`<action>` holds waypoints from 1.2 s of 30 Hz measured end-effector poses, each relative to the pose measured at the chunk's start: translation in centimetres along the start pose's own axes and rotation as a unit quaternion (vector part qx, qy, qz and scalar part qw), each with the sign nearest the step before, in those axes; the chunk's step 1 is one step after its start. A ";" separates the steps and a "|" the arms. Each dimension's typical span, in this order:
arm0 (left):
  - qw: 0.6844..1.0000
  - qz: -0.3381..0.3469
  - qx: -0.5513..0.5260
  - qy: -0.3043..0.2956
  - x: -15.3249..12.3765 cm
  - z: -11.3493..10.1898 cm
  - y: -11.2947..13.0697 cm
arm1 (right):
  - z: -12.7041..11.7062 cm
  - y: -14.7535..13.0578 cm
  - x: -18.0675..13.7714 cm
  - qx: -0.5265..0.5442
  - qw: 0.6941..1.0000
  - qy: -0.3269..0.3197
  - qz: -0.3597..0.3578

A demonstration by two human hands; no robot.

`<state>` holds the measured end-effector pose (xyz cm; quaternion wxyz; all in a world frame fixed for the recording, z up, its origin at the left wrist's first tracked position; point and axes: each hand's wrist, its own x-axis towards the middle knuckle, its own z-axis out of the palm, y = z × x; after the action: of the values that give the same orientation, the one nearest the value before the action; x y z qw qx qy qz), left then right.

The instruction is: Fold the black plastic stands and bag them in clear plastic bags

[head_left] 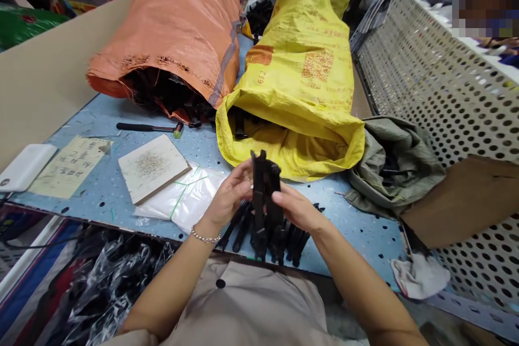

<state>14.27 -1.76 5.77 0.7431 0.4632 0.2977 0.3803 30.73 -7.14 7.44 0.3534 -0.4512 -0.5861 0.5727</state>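
Observation:
Between my two hands stand some long black plastic parts [265, 189], held upright in a bunch above the table edge. My left hand [236, 190] pinches them from the left side, and a chain bracelet circles that wrist. From the right, my right hand [298, 206] closes round them with the thumb in front. Below lie more black parts [242, 230] side by side on the blue table, partly hidden by my hands. Just beyond, the yellow woven sack [292, 140] opens toward me with a few dark pieces inside its mouth.
An orange sack [174, 27] full of black parts lies at back left. Nearby are a hammer [148, 127], a white board [154, 167], clear plastic bags [182, 197] and a paper note [71, 165]. A grey-green sack [399, 167] and perforated panel [458, 65] bound the right.

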 end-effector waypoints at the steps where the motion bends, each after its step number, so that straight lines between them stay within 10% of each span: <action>1: 1.000 -0.021 -0.003 0.005 0.1 0.0 0.2 | 0.1 0.3 -0.2 0.045 0.999 -0.014 0.022; 7: 0.999 -0.049 -0.017 -0.001 -1.1 -0.1 -0.5 | -0.3 0.2 -0.2 -0.102 0.990 -0.055 0.078; 12: 0.996 0.005 0.068 0.050 -1.5 0.2 -0.4 | -0.8 -0.4 1.1 -0.455 0.880 0.137 -0.015; 19: 0.991 -0.053 0.022 0.119 -0.8 0.3 -0.1 | 0.1 1.6 1.7 -0.309 0.944 0.117 -0.010; 25: 0.978 -0.105 0.020 0.182 -0.3 -0.1 -0.1 | 5.4 2.4 -1.8 -0.465 0.883 0.023 -0.055; 30: 0.971 -0.056 0.184 0.144 -1.2 -1.9 -0.4 | 5.5 3.1 -4.3 -0.445 0.892 0.068 0.049; 36: 0.892 -0.061 0.447 0.035 -3.4 -5.0 -3.5 | 1.9 6.6 -9.2 -0.503 0.780 0.291 0.230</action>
<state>9.45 -3.30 0.92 0.4683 0.7140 0.4896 0.1768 32.94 -16.79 1.68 0.0879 -0.8317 -0.5388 0.1018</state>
